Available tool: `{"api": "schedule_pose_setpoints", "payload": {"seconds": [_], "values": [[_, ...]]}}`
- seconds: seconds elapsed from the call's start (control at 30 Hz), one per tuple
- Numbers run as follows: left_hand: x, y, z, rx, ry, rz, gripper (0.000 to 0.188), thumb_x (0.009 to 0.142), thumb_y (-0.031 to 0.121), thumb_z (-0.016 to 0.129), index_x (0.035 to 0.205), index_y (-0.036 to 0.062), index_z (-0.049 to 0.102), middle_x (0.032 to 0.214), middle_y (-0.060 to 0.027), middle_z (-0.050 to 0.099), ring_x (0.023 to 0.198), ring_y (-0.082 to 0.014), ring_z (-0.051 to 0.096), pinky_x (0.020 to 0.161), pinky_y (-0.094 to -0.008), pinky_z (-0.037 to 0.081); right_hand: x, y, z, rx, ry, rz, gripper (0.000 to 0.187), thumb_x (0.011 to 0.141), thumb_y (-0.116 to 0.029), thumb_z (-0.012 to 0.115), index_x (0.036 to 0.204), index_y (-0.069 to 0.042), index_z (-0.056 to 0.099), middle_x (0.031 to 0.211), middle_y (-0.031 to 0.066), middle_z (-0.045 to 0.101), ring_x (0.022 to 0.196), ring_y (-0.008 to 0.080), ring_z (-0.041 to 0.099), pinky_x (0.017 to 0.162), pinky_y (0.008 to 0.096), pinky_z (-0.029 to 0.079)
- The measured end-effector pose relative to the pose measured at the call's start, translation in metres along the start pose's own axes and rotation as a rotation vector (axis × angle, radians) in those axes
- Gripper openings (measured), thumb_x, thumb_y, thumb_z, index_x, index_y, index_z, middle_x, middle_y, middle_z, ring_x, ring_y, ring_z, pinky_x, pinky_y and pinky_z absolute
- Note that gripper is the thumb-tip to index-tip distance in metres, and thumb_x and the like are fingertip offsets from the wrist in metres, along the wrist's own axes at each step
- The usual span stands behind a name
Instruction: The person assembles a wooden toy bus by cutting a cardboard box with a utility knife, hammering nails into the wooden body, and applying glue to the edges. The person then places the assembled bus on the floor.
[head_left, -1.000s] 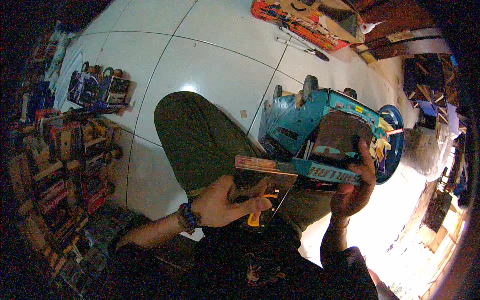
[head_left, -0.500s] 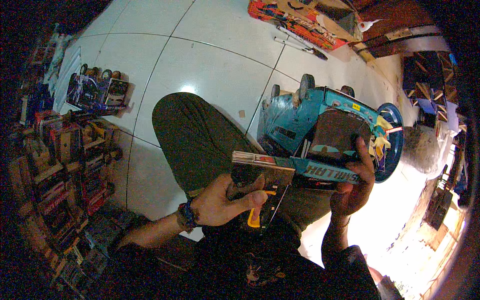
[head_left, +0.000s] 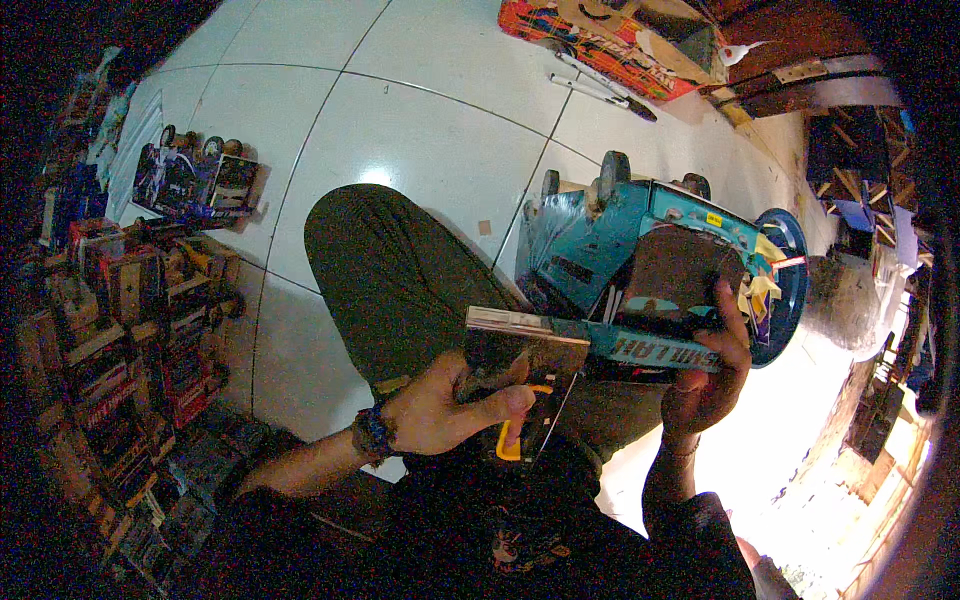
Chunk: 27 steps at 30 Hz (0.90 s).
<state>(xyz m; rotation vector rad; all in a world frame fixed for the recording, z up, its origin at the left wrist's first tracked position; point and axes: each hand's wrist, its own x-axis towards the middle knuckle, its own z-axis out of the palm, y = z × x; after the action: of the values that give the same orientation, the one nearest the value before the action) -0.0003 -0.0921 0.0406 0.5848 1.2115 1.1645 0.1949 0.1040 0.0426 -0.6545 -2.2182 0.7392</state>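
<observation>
A teal toy truck point(head_left: 575, 240) with black wheels lies tipped over in front of me, to the right of my bent leg. My right hand point(head_left: 705, 375) is closed around its near right corner, thumb over the dark panel and fingers beneath. My left hand point(head_left: 440, 405) grips a dark, boxy truck piece point(head_left: 525, 350) with a pale top edge, which meets the teal lettered strip. Under the left thumb sits a bright yellow piece point(head_left: 510, 445); its kind is unclear. The left fingers are partly hidden behind the dark piece.
A blue round basin point(head_left: 795, 240) with scraps stands behind the truck at right. On the tiles lie a small dark toy truck point(head_left: 195, 180) at far left and pens point(head_left: 605, 85) beside an orange printed box point(head_left: 610, 45). Stacked printed boxes point(head_left: 130, 280) line the left.
The dark piece in my left hand has tilted slightly, and the toy truck has shifted a little. Both hands keep their holds.
</observation>
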Motion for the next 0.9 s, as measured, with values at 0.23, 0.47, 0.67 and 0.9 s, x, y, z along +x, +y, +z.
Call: {"api": "schedule_pose_setpoints", "payload": {"seconds": [0.23,0.47,0.67,0.9], "values": [[-0.006,-0.004,-0.001,0.027,0.018,-0.043,0.033,0.095,0.037,0.061,0.090,0.0049,0.067,0.077,-0.0003,0.068,0.074,-0.0072,0.060,0.068,-0.0269,0.048,-0.003,0.001,-0.002,0.031,-0.019,0.035,0.053,0.095,-0.056,0.046,0.102,-0.004,0.050,0.132,0.0315,0.051,0.123,0.0385,0.051,0.106,0.0462,0.035],[-0.004,-0.012,0.000,0.006,0.023,0.053,0.041,0.094,0.036,0.063,0.118,0.0026,0.059,0.096,-0.0038,0.067,0.094,-0.0115,0.057,0.088,-0.0310,0.046,-0.005,0.001,-0.004,0.058,-0.020,0.042,0.054,0.094,-0.057,0.047,0.103,-0.005,0.050,0.132,0.0325,0.049,0.121,0.0433,0.051,0.102,0.0498,0.040],[-0.008,-0.014,-0.006,0.042,-0.020,-0.150,0.041,0.094,0.035,0.063,0.118,0.0026,0.058,0.101,-0.0050,0.066,0.095,-0.0134,0.057,0.091,-0.0329,0.045,0.001,0.002,-0.004,0.016,-0.069,-0.024,0.053,0.094,-0.057,0.048,0.102,-0.005,0.051,0.132,0.0322,0.049,0.120,0.0437,0.052,0.099,0.0489,0.043],[-0.007,-0.024,-0.007,0.062,-0.047,-0.046,0.038,0.093,0.037,0.064,0.109,0.0028,0.063,0.093,-0.0042,0.067,0.083,-0.0114,0.057,0.077,-0.0315,0.048,0.002,0.000,-0.001,0.035,-0.035,0.006,0.051,0.096,-0.056,0.045,0.106,-0.006,0.049,0.133,0.0313,0.049,0.123,0.0422,0.051,0.102,0.0488,0.039]]}}
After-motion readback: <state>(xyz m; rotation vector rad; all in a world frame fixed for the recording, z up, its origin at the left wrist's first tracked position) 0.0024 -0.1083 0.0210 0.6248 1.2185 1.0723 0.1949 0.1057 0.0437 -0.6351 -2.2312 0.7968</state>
